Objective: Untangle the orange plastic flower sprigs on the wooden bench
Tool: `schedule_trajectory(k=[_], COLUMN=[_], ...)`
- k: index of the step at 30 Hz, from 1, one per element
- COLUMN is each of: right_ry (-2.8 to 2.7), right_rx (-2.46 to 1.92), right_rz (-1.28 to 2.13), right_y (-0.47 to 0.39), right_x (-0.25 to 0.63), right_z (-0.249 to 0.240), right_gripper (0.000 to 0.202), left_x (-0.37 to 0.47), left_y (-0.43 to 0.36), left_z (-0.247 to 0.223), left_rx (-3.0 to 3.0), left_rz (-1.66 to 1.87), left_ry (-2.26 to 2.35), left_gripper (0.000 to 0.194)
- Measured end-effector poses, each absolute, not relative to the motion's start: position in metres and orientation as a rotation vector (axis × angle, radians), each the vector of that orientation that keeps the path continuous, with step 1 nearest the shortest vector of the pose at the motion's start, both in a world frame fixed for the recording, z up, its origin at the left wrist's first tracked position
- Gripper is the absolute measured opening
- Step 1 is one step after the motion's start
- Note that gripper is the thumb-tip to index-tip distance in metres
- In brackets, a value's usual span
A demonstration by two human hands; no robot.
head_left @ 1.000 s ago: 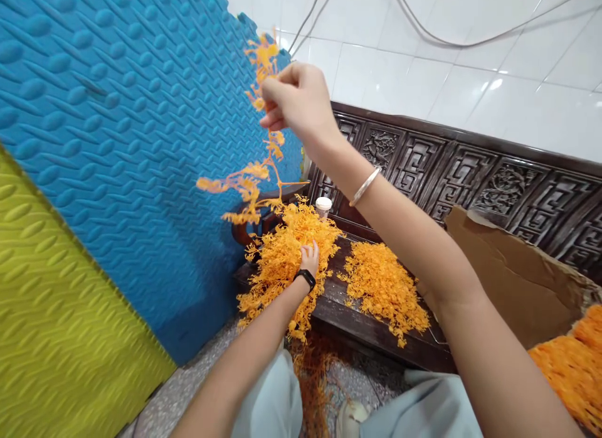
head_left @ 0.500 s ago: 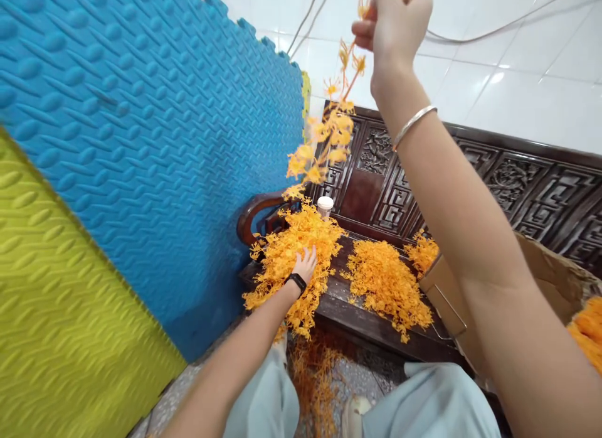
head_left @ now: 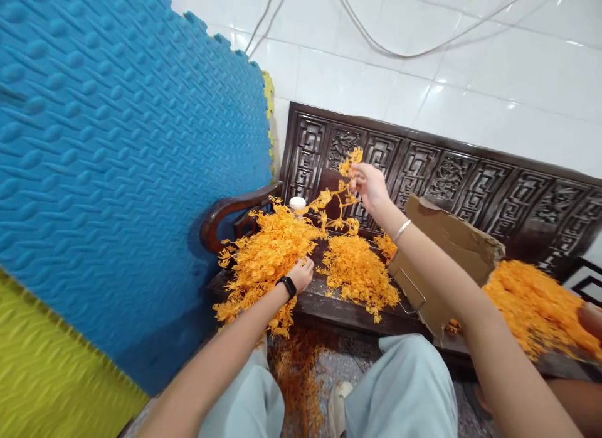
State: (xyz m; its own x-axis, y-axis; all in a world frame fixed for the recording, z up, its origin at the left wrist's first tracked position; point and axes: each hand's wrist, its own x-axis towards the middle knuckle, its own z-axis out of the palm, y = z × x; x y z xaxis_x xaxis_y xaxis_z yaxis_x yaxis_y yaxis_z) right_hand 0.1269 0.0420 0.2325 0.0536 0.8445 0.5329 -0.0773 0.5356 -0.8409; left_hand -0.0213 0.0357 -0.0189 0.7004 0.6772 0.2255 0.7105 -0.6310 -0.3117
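My right hand (head_left: 370, 186), a silver bangle on its wrist, pinches a thin branching sprig of orange artificial flowers (head_left: 323, 199). The sprig hangs left and downward from my fingers, over the gap between two heaps. My left hand (head_left: 301, 273), wearing a black wristband, lies at the right side of the large orange flower pile (head_left: 263, 243), fingers slightly bent and apart. I see nothing held in it. Right of that pile sits a smaller orange flower pile (head_left: 360, 272) on the dark wooden bench (head_left: 324, 305).
A white-lidded container (head_left: 297, 204) stands behind the large pile. Blue foam mats (head_left: 141, 143) rise on the left. A cardboard box (head_left: 446, 237) stands right, beside more orange flowers (head_left: 531, 306) and another person's hand (head_left: 591, 320). Orange pieces (head_left: 296, 375) litter the floor.
My right hand has come down from high up, bringing the sprig lower. My left hand has slid from atop the large pile to its right side. The view has shifted, showing more to the right.
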Motion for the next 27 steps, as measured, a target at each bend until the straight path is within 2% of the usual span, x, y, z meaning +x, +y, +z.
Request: schedule_trajectory(k=[6, 11, 12, 15, 17, 21, 27], right_ry=[-1.227, -1.191, -1.199, -1.263, -1.323, -1.424, -1.508], right_rx=[-0.746, -0.794, -0.827, -0.933, -0.960, -0.883, -0.886], right_rz=[1.076, 1.233, 1.248, 1.287, 1.335, 1.413, 1.211], right_y=[-0.016, -0.028, -0.028, -0.031, -0.035, -0.043, -0.047], right_x=[0.168, 0.194, 0.197, 0.200, 0.198, 0.188, 0.195], right_z=[0.167, 0.098, 0.084, 0.052, 0.041, 0.039, 0.049], right_gripper=[0.016, 0.025, 0.027, 0.032, 0.030, 0.025, 0.020], left_x=[-0.025, -0.022, -0.019, -0.006, 0.005, 0.027, 0.041], left_y=[0.037, 0.033, 0.030, 0.013, -0.002, -0.028, -0.031], left_z=[-0.009, 0.005, 0.009, 0.024, 0.033, 0.043, 0.044], left_rx=[-2.551, -2.560, -2.609, -2.971, -3.189, -3.420, -3.445], left_rz=[-0.194, -0.364, -0.458, -1.049, -1.318, -1.416, -1.724], left_ry=[-1.318, -1.559, -1.600, -1.715, -1.739, -1.480, -1.453], left_gripper=[0.029, 0.037, 0.042, 0.055, 0.061, 0.050, 0.055])
